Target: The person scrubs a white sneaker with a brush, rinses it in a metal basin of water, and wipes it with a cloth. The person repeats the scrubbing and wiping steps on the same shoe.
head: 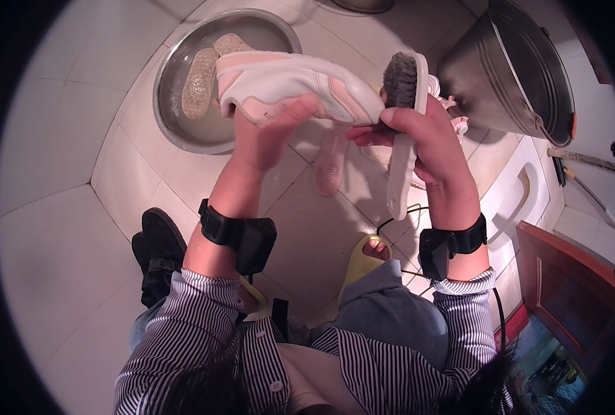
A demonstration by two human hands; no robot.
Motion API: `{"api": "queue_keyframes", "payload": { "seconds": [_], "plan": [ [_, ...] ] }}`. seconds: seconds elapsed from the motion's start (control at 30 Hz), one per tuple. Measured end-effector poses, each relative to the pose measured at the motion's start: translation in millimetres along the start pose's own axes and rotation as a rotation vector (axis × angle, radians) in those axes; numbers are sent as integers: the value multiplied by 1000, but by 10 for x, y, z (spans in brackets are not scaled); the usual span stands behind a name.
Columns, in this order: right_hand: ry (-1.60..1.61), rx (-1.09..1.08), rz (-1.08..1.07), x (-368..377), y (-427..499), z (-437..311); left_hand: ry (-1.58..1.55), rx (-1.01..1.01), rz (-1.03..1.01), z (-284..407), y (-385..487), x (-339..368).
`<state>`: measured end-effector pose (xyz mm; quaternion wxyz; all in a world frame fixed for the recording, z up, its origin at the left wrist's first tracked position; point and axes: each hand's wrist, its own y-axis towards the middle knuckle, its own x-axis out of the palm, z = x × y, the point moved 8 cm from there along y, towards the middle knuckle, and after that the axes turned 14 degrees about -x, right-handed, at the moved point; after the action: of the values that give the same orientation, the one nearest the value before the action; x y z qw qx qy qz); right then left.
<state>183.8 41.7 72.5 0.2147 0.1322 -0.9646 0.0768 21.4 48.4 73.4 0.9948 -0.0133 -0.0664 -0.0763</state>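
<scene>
A white and pink sneaker is held up on its side, its heel at the left and its toe at the right. My left hand grips it by the opening, the thumb on the upper. In my right hand is a scrubbing brush with a white plastic handle and dark grey bristles, held upright. The bristles face the toe of the sneaker, and my right thumb and fingers are at the toe. Below the shoe, a pink insole lies on the tiles. A partly hidden pink and white object is behind my right hand.
A metal basin of cloudy water holds two light insoles. A metal bucket stands at upper right. Black shoes sit at lower left, a wooden door or panel at lower right. A black cable runs near my right arm.
</scene>
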Motion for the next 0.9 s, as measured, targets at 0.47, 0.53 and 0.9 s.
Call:
{"api": "queue_keyframes", "payload": {
  "seconds": [0.47, 0.53, 0.9],
  "plan": [
    [-71, -29, 75, -50, 7, -13, 34, -2, -14, -41, -5, 45],
    [-83, -34, 103, -78, 17, -21, 241, 137, -53, 46, -43, 127],
    [-44, -48, 62, -44, 39, -19, -15, -5, 43, -3, -24, 44]
  ]
}}
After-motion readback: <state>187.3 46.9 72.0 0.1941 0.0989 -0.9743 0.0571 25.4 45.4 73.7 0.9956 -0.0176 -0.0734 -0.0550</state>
